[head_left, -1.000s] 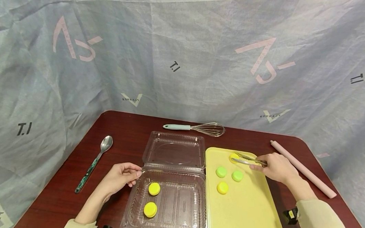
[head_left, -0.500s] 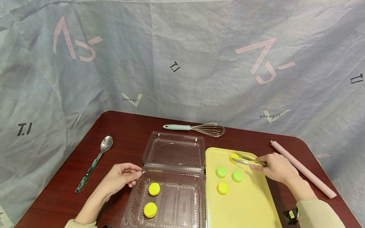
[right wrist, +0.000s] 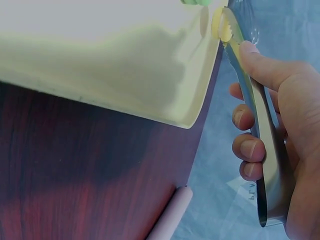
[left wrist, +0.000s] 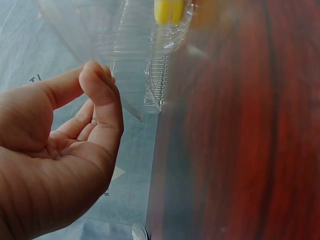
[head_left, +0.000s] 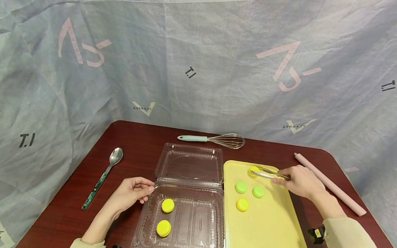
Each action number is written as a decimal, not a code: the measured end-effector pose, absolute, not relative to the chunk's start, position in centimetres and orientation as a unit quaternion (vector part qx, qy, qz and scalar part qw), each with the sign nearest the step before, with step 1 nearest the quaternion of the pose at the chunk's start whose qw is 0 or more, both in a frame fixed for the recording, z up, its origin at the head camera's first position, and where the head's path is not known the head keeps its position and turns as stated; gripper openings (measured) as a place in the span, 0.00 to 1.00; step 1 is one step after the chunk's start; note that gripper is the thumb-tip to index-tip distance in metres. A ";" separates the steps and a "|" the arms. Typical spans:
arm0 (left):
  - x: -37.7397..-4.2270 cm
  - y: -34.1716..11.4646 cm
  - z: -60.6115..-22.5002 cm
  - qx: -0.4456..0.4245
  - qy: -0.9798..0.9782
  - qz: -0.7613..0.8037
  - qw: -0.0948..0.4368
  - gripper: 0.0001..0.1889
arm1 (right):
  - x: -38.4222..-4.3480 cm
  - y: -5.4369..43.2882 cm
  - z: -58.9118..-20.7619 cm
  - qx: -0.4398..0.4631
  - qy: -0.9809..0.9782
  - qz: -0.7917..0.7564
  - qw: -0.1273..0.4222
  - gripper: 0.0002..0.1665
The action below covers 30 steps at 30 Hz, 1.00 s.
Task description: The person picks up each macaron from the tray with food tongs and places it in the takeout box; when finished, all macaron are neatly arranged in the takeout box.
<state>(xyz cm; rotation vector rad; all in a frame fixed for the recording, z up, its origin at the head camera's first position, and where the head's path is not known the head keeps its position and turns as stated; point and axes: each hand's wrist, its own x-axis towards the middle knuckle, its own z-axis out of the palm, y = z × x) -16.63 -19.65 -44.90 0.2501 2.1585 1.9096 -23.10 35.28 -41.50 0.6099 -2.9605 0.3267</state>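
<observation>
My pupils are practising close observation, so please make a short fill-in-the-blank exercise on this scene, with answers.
1. The tongs are gripped by the ____ hand.
2. Inside the clear container lie ____ yellow macarons.
3. The tray is coloured ____.
4. The spoon lies to the ____ of the clear container.
Missing words: right; two; yellow; left.

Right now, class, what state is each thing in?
Clear container: open, two yellow macarons inside
Yellow tray: flat, bearing two green macarons and a yellow one
Tongs: in right hand, tips at a yellow macaron
Left hand: pinching the container's edge
Spoon: lying flat
Whisk: lying flat
Pink rod: lying flat
</observation>
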 end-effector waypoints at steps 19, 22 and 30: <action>-16.7 -19.7 -45.1 0.082 0.746 0.650 0.122 0.15 | -22.4 33.6 -40.4 0.229 -0.963 0.131 0.054 0.22; -16.6 -19.6 -45.1 0.083 0.746 0.649 0.122 0.15 | -22.2 33.0 -39.9 0.242 -0.960 0.131 0.057 0.20; -16.6 -19.7 -45.0 0.083 0.750 0.646 0.120 0.15 | -21.5 31.1 -38.7 0.261 -0.953 0.138 0.065 0.18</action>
